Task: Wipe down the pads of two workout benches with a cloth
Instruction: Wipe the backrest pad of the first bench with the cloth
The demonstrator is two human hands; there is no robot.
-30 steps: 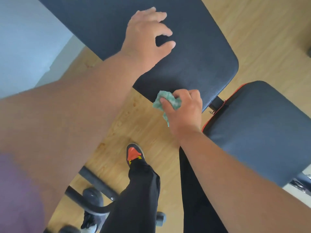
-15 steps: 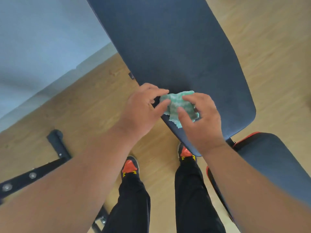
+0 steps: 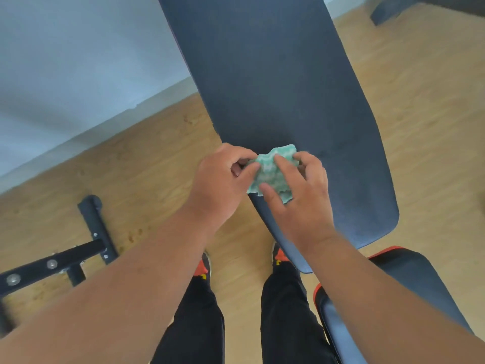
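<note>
Green cloth (image 3: 273,171) pinched between both hands' fingers (image 3: 282,166) at backrest pad's (image 3: 283,82) near-left edge; long axis stretching ahead.

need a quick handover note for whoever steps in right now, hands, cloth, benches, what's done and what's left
Left hand: pinching the left edge of the green cloth.
Right hand: fingers spread on the cloth, gripping it too.
The cloth is bunched between both hands, just above the near left edge of the long back pad.
The seat pad with red trim sits lower right, untouched now.
Done: cannot tell how much is wiped; no visible marks.
Left: probably sort out the cloth, wipe the pads, then the second bench.
</note>
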